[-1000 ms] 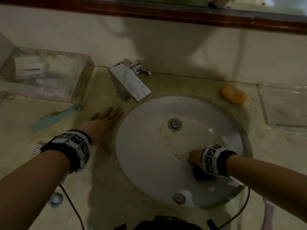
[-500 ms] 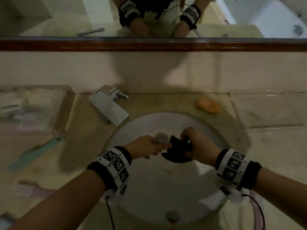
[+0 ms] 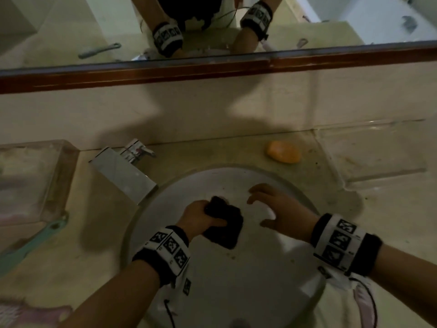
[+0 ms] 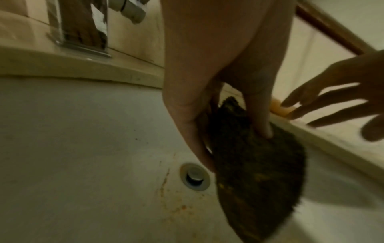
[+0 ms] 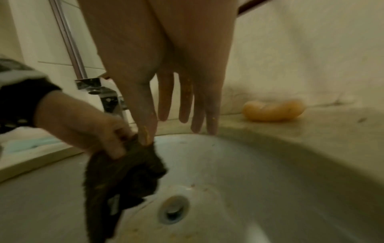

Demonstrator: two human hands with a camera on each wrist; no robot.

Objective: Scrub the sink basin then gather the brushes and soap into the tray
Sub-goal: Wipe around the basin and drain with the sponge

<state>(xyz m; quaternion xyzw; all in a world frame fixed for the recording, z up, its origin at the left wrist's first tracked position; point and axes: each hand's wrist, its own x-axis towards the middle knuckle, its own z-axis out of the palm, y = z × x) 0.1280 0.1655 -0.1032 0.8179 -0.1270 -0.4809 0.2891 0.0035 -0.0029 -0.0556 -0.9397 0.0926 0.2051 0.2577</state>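
Note:
My left hand grips a dark scrubbing cloth above the white sink basin; thumb and fingers pinch its top edge while it hangs over the drain. My right hand hovers beside it with fingers straight and spread, holding nothing. Orange stains mark the basin near the drain. An orange soap bar lies on the counter behind the basin. A teal brush and a pink brush lie on the counter at left.
A chrome faucet stands at the basin's back left. A clear box with items sits far left; a clear tray sits at the right. A mirror with a brown frame runs along the wall.
The cloth has passed from my right hand to my left. My right hand let go and opened, moving right. The left hand came off the counter into the basin.

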